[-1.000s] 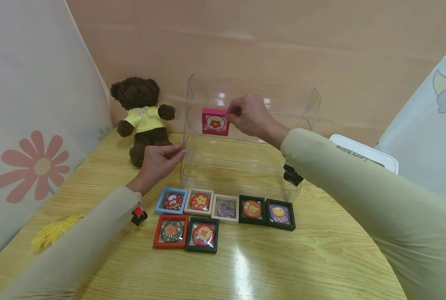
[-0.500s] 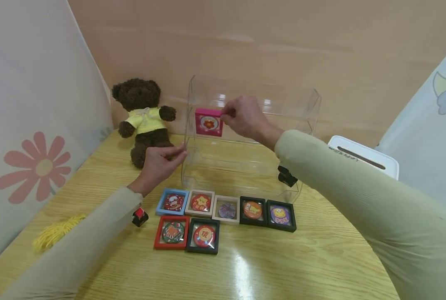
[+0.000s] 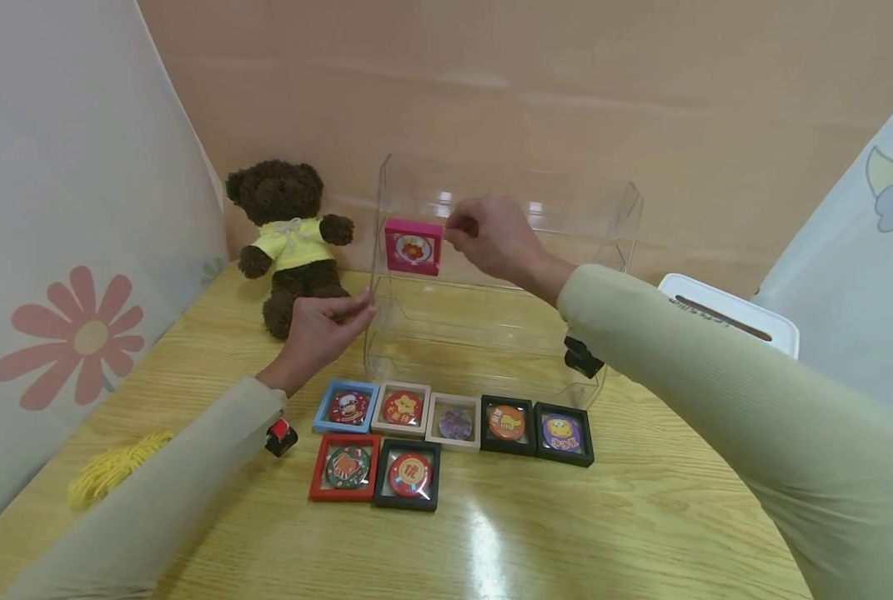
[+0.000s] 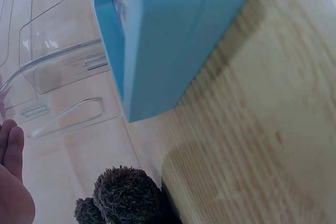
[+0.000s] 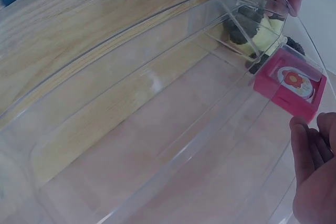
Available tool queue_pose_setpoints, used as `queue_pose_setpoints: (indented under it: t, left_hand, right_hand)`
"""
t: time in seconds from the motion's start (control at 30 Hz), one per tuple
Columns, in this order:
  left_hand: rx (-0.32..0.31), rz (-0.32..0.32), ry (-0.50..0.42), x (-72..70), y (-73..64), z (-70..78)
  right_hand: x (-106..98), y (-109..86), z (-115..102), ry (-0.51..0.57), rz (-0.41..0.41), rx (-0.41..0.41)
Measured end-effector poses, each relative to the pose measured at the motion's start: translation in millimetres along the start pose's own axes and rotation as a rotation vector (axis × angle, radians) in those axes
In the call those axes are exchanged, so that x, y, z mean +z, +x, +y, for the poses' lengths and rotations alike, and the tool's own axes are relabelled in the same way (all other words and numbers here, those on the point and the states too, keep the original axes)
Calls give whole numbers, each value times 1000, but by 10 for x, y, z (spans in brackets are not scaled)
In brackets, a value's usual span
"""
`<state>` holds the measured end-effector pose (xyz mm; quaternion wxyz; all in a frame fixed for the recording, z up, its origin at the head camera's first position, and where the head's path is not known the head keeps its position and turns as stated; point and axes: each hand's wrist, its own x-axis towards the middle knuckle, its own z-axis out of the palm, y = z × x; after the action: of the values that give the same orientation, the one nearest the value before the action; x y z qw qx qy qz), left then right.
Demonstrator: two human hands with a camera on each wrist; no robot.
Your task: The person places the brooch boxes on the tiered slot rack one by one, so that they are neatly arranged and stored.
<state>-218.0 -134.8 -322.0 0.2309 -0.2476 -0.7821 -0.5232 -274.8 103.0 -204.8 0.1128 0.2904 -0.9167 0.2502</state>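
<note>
A clear acrylic tiered display rack [image 3: 476,333] stands on the table. Its left side edge is pinched between the thumb and fingers of my left hand [image 3: 324,333]. A pink square display frame with a red flower badge [image 3: 413,247] stands upright on the upper tier, near the left end; the right wrist view shows this pink frame [image 5: 291,81] behind the clear lip. Just right of it is my right hand [image 3: 497,236], thumb and fingertips slightly parted with nothing between them. In the left wrist view a light blue frame [image 4: 173,40] looms close to the camera.
Two rows of badge frames lie before the rack, among them a red frame [image 3: 344,467] and a black frame [image 3: 564,433]. A brown teddy bear [image 3: 288,242] sits left of the rack. Yellow yarn [image 3: 119,467] lies at left, a white box [image 3: 731,312] at right.
My right hand has moved the pink frame left along the upper tier, then let go of it and drawn slightly right. The left hand keeps its grip on the rack's edge.
</note>
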Motion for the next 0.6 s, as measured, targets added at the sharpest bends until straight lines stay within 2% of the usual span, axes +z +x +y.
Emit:
queue_pose_setpoints:
  t: [0.13, 0.3, 0.5, 0.6]
  left_hand:
    - [21, 9, 3, -7, 0, 1]
    - [44, 14, 20, -31, 2, -6]
    - [40, 30, 45, -85, -24, -11]
    - [26, 30, 37, -108, -33, -7]
  right_hand:
    - [-106, -160, 76, -50, 23, -59]
    - [-189, -475, 216, -39, 8, -161]
    - [-164, -869, 376, -26, 26, -265]
    - [-118, -1095, 420, 7, 1, -271]
